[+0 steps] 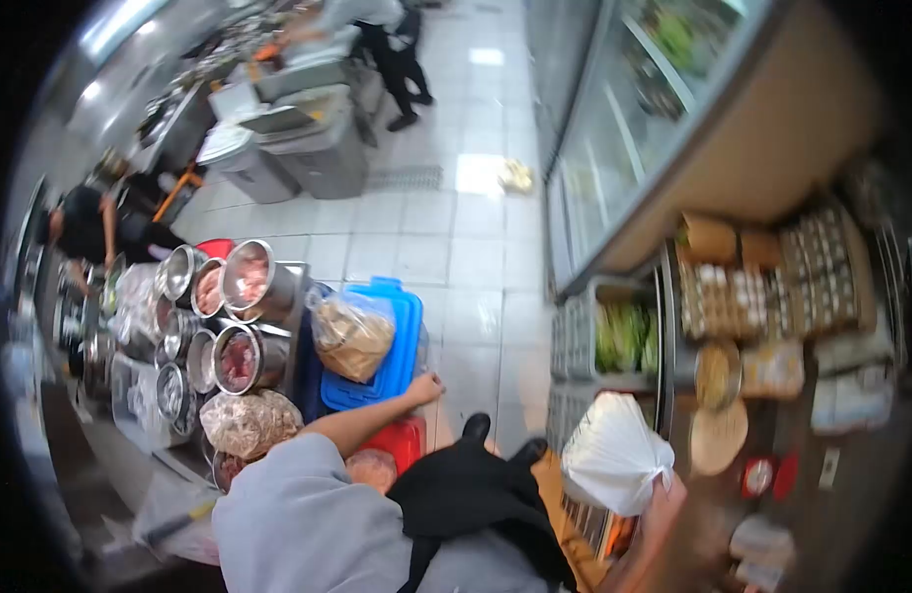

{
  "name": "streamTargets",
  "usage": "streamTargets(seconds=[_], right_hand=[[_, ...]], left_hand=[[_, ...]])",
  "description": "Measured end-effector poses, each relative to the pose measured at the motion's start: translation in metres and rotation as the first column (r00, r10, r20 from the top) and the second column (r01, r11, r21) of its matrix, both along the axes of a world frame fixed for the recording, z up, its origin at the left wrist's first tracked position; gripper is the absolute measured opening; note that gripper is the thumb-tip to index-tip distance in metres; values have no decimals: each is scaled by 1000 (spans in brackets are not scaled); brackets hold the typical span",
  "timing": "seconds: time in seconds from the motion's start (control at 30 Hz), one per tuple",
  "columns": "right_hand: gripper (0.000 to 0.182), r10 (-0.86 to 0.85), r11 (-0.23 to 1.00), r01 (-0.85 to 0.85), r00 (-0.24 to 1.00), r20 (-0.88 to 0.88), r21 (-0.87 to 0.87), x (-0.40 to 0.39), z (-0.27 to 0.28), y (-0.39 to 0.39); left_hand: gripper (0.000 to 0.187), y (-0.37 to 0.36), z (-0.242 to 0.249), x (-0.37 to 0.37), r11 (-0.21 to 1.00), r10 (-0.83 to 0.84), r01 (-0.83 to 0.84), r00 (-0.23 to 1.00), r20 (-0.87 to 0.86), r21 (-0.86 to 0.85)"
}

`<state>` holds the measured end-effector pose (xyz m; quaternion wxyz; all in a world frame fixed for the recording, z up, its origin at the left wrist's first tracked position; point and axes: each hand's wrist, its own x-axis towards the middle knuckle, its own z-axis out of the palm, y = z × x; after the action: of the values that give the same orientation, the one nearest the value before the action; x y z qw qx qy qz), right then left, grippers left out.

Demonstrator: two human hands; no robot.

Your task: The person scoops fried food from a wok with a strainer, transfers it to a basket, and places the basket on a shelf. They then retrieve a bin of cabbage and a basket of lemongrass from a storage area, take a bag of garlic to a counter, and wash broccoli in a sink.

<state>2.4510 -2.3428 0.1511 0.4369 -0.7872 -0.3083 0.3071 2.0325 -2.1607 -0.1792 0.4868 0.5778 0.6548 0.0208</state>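
My right hand (663,500) is closed around the gathered neck of a full white plastic bag (614,453). The bag hangs beside a crate at the right, and its contents are hidden. My left hand (425,387) is out over the tiled floor with its fingers curled in, and nothing shows in it. Close to that hand is a blue lid (405,331), with a clear bag of light-brown food (354,341) resting on it. A red tub (405,442) lies below my left forearm, partly hidden, with a bag of pinkish contents (372,468) by it.
At the left, a counter carries several steel pots of meat (241,361) and a bag of pale pieces (250,423). Crates of greens (624,336) and egg trays (733,301) are at the right. Grey bins (318,148) and two people (81,222) are farther off.
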Motion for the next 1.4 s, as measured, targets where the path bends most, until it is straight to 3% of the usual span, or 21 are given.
streamTargets(seconds=[0.03, 0.07, 0.17, 0.3, 0.37, 0.43, 0.5, 0.53, 0.63, 0.73, 0.83, 0.93, 0.97, 1.03, 1.13, 1.2, 1.23, 1.3, 1.33, 1.4], right_hand=[[15, -22, 999, 17, 993, 116, 44, 0, -7, 14], [15, -56, 995, 36, 973, 226, 92, -1, -9, 33], [16, 105, 990, -111, 992, 71, 87, -23, 26, 92], [16, 355, 923, -347, 934, -25, 165, -17, 20, 163], [16, 344, 915, -303, 931, -125, 266, -24, 15, 203], [18, 448, 864, -406, 890, -84, 297, -38, 28, 249], [19, 613, 762, -586, 790, -16, 276, -48, 33, 296], [22, 687, 690, -650, 726, -7, 317, -57, 34, 319], [20, 774, 610, -753, 633, 17, 247, -87, 51, 374], [21, 810, 515, -791, 575, 114, 331, -97, 30, 446], [20, 828, 436, -808, 533, 176, 395, -125, 47, 503], [16, 853, 182, -915, 329, 406, 359, -170, 70, 549], [16, 860, 155, -919, 306, 408, 363, -186, 73, 570], [18, 952, 17, -978, 80, 297, 209, -216, 77, 608], [19, 938, -141, -979, -84, 336, 147, -270, 92, 645], [17, 928, -257, -958, -209, 308, 124, -304, 85, 672], [17, 921, -288, -950, -241, 307, 119, -322, 85, 682], [14, 888, -387, -918, -344, 306, 89, -360, 83, 698], [14, 875, -416, -907, -380, 299, 66, -372, 76, 707], [12, 859, -482, -874, -461, 224, 52, -412, 61, 732]], left_hand=[[36, -1, 19, 10, 995, 102, -102, 994, 50, 1], [32, -6, 34, 24, 966, 216, -233, 965, 151, 108], [20, -5, 119, 78, 813, 348, -530, 775, 528, 241], [18, 0, 280, 99, 816, 416, -559, 390, 821, -148], [19, 3, 323, 78, 791, 408, -594, 338, 848, -144], [20, -7, 347, 62, 760, 398, -633, 276, 875, -146], [20, -15, 361, 48, 750, 382, -656, 327, 865, -83], [20, -9, 365, 46, 733, 366, -676, 295, 883, -78], [19, 23, 380, 49, 692, 292, -720, 346, 892, 54], [18, 58, 365, 51, 602, 341, -798, 287, 895, 27], [18, 104, 382, 60, 509, 387, -861, 254, 887, 25], [19, 152, 395, 66, 463, 304, -878, 288, 908, 123], [20, 163, 392, 64, 424, 330, -892, 315, 890, 158], [22, 188, 391, 58, 369, 367, -910, 330, 870, 189], [27, 231, 387, 39, 278, 413, -912, 398, 819, 302], [31, 274, 382, 16, 239, 475, -766, 628, 616, 597], [31, 298, 377, 4, 214, 496, -777, 609, 620, 592], [33, 347, 358, -27, 80, 484, -492, 780, 398, 867], [33, 365, 340, -37, 62, 507, -515, 754, 417, 855], [31, 398, 316, -72, 372, 503, -503, 815, 286, 780]])
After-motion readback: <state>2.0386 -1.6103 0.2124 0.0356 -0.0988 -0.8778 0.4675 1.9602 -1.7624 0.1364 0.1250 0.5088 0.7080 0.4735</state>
